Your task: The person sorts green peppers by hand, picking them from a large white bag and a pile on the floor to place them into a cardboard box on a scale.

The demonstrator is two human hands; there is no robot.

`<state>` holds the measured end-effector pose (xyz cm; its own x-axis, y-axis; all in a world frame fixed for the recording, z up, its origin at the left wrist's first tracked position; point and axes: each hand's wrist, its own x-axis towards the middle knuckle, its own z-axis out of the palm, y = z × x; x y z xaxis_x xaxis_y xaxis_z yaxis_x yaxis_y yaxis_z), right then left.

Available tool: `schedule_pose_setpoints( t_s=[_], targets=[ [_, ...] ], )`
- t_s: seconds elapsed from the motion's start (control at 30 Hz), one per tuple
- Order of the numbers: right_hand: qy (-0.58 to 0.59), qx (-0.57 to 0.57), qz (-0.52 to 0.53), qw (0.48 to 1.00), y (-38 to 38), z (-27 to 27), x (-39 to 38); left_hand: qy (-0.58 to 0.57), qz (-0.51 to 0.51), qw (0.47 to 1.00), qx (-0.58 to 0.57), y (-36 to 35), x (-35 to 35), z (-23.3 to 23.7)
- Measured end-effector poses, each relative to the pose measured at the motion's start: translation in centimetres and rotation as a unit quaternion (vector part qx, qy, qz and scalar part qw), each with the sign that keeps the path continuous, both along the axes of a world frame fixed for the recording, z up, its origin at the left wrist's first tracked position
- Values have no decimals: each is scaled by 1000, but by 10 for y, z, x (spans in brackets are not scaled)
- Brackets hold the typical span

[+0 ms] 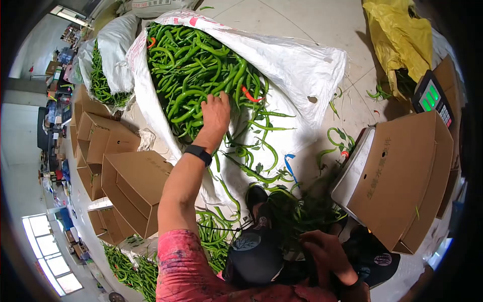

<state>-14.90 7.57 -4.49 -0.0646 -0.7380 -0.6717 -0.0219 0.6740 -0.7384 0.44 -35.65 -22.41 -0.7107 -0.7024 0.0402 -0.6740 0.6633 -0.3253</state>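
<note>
left hand [216,111], fingers curled, touches long, glossy green peppers [188,65] in the open white woven-plastic sack [287,63]; right hand [326,251] hovers in shadow, and neither hand's grip can be told.

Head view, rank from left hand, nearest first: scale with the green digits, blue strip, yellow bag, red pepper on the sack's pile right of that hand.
From the left hand:
1. Red pepper, just right of it
2. Blue strip, lower right
3. Scale and yellow bag, both far right; too close to call
</note>
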Motion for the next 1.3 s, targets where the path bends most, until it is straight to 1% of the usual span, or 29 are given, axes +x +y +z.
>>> schedule_pose_setpoints(
  t_s=[0.03,0.1,0.17,0.2,0.23,0.27,0.3,0.33,0.37,0.43,0.47,0.5,0.53,0.57,0.63,0.7,0.77,0.8,0.83,0.9,0.93,0.97,1.03,1.07,1.1,1.17,1.23,1.27,1.3],
  targets=[
    [2,-3,-2,1000,0,-1,1,29,53,997,50,-3,-6,19],
    [1,-9,-18,1000,-1,-2,4,46,32,998,-25,-13,-10,47],
    [5,-14,-38,999,-2,-2,2,57,24,998,-32,-27,-15,66],
    [0,-10,-36,999,-4,-1,3,27,28,999,8,-38,-15,67],
    [-5,-6,-31,999,-5,-1,4,25,30,999,8,-48,-12,66],
    [-5,-5,-29,1000,-4,-3,4,-29,91,992,87,-56,-10,62],
    [-4,-9,-17,1000,-2,-6,3,-83,149,971,167,-57,-10,58],
    [-3,-13,-7,1000,0,-7,2,-107,171,955,218,-56,-10,54],
    [-3,-14,-7,1000,0,-7,1,-146,144,955,212,-45,-10,46],
    [2,9,1,1000,-3,-6,2,-66,106,970,207,-24,3,36],
    [-2,9,3,1000,-4,-7,2,98,-9,978,182,-20,28,26],
    [-7,7,-7,1000,-3,-7,2,95,-8,978,183,-21,45,29],
    [-10,4,-19,1000,-2,-9,1,226,-40,959,166,-23,57,31],
    [-12,7,-19,1000,-1,-11,0,353,-69,921,147,-24,69,33],
    [-10,0,-8,1000,-1,-14,0,365,28,928,61,-19,88,41],
    [-16,8,-13,1000,-4,-13,2,405,15,913,44,-5,94,47],
    [-22,15,-24,999,-5,-14,4,269,-8,954,132,3,109,29],
    [-25,19,-25,999,-5,-15,6,222,-10,967,128,11,106,24],
    [-26,22,-26,999,-5,-17,7,190,13,976,109,16,103,21],
    [-15,21,-19,999,-6,-18,7,170,25,984,48,2,94,12],
    [-9,20,-11,1000,-7,-18,7,186,14,982,0,-8,86,12],
    [-7,21,-9,1000,-8,-19,7,188,16,982,1,-19,81,10],
    [-1,20,7,1000,-12,-21,10,63,24,993,95,-38,76,12],
    [-4,16,6,1000,-14,-20,11,45,-34,994,93,-40,75,12],
    [-4,29,3,1000,-15,-18,11,6,-71,989,126,-40,72,16],
    [-3,46,-7,999,-13,-17,13,52,-137,981,126,-46,82,2],
    [7,39,-7,999,-12,-20,12,130,-89,983,90,-46,78,6],
    [10,44,-10,999,-10,-21,12,128,-42,985,107,-52,78,-4],
    [17,31,0,999,-10,-21,11,105,-36,989,97,-52,72,-4]
  ],
)
